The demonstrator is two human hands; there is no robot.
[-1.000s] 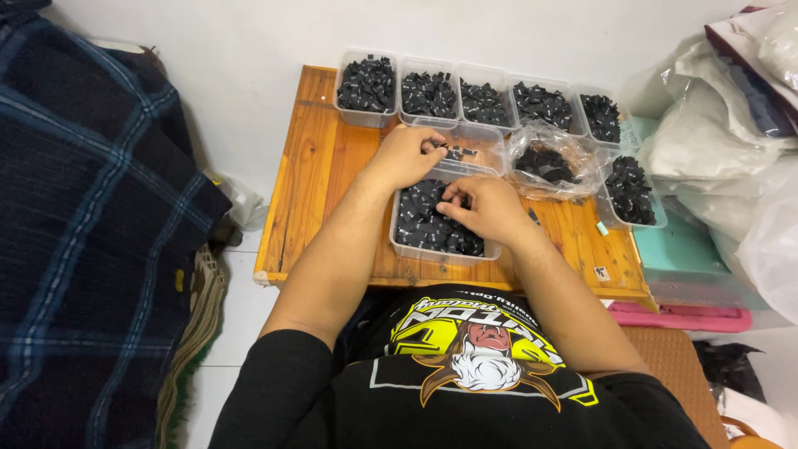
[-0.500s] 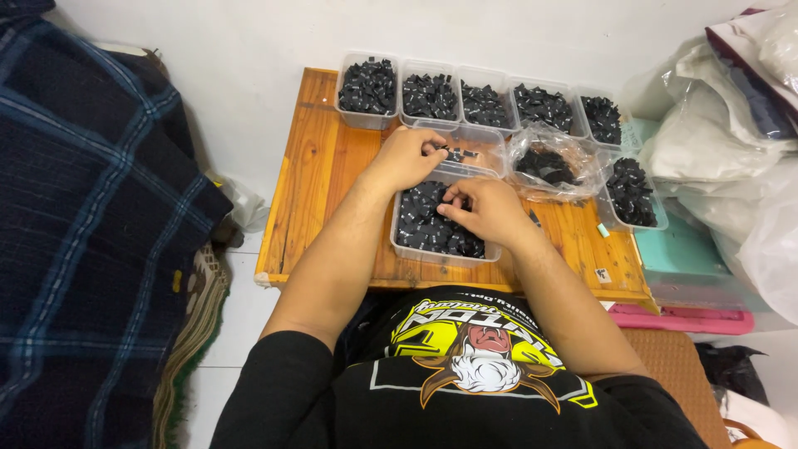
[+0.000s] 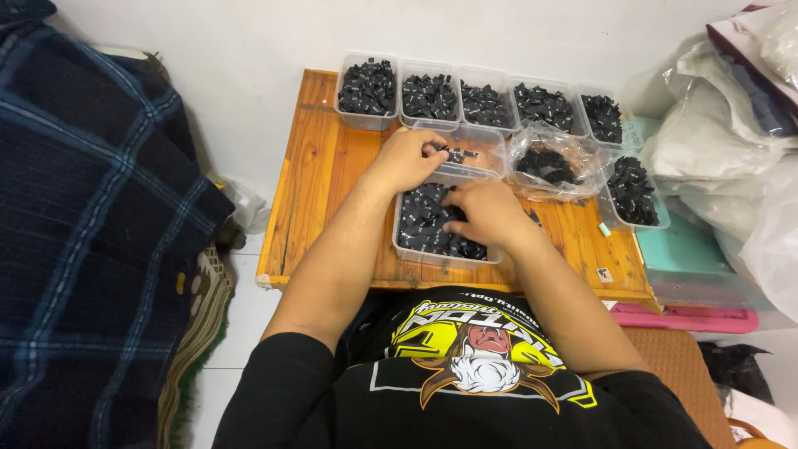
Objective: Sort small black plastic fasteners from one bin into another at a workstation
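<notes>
From my feed, the biggest thing is the dark plaid blanket [image 3: 83, 224], cut off at the left edge. Next comes the low wooden table [image 3: 320, 199], its right end crowded by white plastic bags [image 3: 723, 141] that run out of view. Along the table's far edge I see a row of clear tubs [image 3: 482, 104] filled with small black parts; I cannot make out what the parts are.

Nearer me sits a clear tub of black parts [image 3: 428, 229], and the right hand [image 3: 486, 212] lies over its far right corner, hiding part of the contents. Its fingers curl down into the pile; I cannot tell whether they pinch anything.

The left hand [image 3: 407, 160] rests at the edge of a shallower clear tray [image 3: 474, 154] just beyond that tub, its fingertips closed on a small black piece [image 3: 438, 151] at the tray's left end. A crumpled clear bag [image 3: 553, 162] holding more black parts lies just right of the tray.
</notes>
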